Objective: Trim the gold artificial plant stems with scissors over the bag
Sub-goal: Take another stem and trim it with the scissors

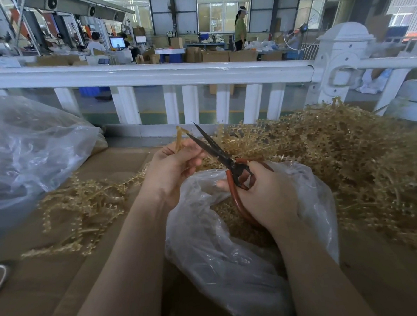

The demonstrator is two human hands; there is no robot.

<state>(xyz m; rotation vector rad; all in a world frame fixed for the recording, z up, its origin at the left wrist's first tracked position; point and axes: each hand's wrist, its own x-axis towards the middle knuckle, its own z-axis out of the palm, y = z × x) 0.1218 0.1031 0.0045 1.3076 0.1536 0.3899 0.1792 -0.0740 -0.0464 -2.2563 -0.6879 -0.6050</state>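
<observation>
Head view: a cardboard-covered worktop point(40, 279) fills the lower frame, with a white railing point(151, 75) across the middle.
Left hand point(170, 171): centre of frame, fingers curled round a gold stem point(179, 141), which stands upright out of the fist.
Right hand point(266, 193): just right of centre, fingers threaded through the red handles and grasping the scissors point(223, 157).
Scissors: dark blades parted, tips pointing to upper left, the stem top just beside the lower blade; whether they touch I cannot tell.
Bag point(221, 257): clear plastic, mouth open under both hands, lower centre; gold trimmings lie inside.
Untrimmed heap point(350, 156): large gold pile, right side of frame, touching the bag's far edge.
Loose stems point(85, 211): spread on the cardboard, lower left of centre.
Second plastic bag point(28, 151): large, clear, left edge of frame.
Background: workshop floor with cartons, a screen, and a standing person point(240, 28) at upper centre.
</observation>
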